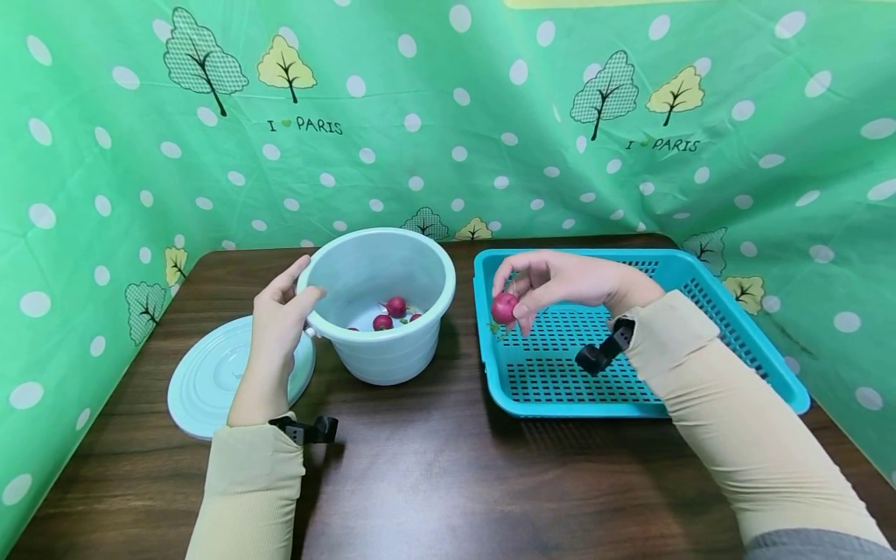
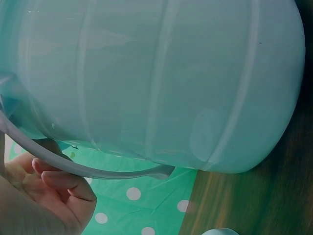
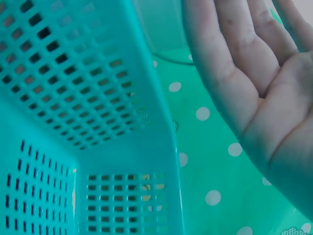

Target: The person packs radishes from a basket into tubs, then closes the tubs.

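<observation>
A pale blue bucket [image 1: 388,354] stands on the table with several red radishes [image 1: 396,306] inside. My left hand [image 1: 274,327] grips its rim at the left side, thumb over the edge. In the left wrist view the bucket's wall [image 2: 161,78] fills most of the picture, and its handle [image 2: 93,171] passes in front of the fingers. Between thumb and fingers, my right hand [image 1: 560,284] pinches a radish [image 1: 504,308] above the left side of a blue perforated basket [image 1: 588,408]. That radish is out of sight in the right wrist view.
A pale blue round lid [image 1: 203,381] lies on the dark wooden table [image 1: 448,482], left of the bucket. Behind the table hangs a green cloth [image 1: 434,93] with white dots and printed trees. The basket takes up the table's right side.
</observation>
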The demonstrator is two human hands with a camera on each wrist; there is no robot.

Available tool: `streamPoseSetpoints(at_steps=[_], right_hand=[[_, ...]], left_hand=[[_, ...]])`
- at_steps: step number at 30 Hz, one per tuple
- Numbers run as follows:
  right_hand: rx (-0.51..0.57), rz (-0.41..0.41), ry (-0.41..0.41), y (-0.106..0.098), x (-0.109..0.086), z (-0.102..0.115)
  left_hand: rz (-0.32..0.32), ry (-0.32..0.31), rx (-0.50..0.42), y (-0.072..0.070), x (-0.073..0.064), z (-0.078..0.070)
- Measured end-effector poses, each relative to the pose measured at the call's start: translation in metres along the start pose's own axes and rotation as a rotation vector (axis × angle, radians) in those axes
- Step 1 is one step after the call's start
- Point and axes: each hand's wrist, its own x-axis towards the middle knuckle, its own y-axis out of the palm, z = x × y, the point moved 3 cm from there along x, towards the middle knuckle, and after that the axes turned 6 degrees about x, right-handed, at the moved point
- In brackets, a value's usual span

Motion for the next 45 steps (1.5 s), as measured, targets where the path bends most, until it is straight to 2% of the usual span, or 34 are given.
streamPoseSetpoints(at_steps=[5, 13, 20, 25, 38, 45], right_hand=[[0.004, -0.066, -0.066, 0.003, 0.007, 0.007], [0.059, -0.255, -0.114, 0.007, 0.019, 0.016], [0.093, -0.433, -0.112, 0.012, 0.036, 0.021], [0.117, -0.526, -0.099, 0.018, 0.047, 0.024], [0.142, -0.595, -0.032, 0.031, 0.077, 0.022], [0.136, -0.611, -0.005, 0.033, 0.085, 0.019]], left_hand=[[-0.005, 0.000, 0.007, 0.000, 0.000, -0.001], [-0.004, 0.009, 0.008, 0.000, 0.000, -0.001], [-0.005, 0.011, 0.012, -0.001, 0.000, -0.001], [-0.005, 0.021, 0.020, 0.001, 0.000, -0.002], [-0.011, 0.000, 0.028, -0.001, -0.001, 0.000], [-0.008, 0.004, 0.021, -0.001, 0.000, -0.001]])
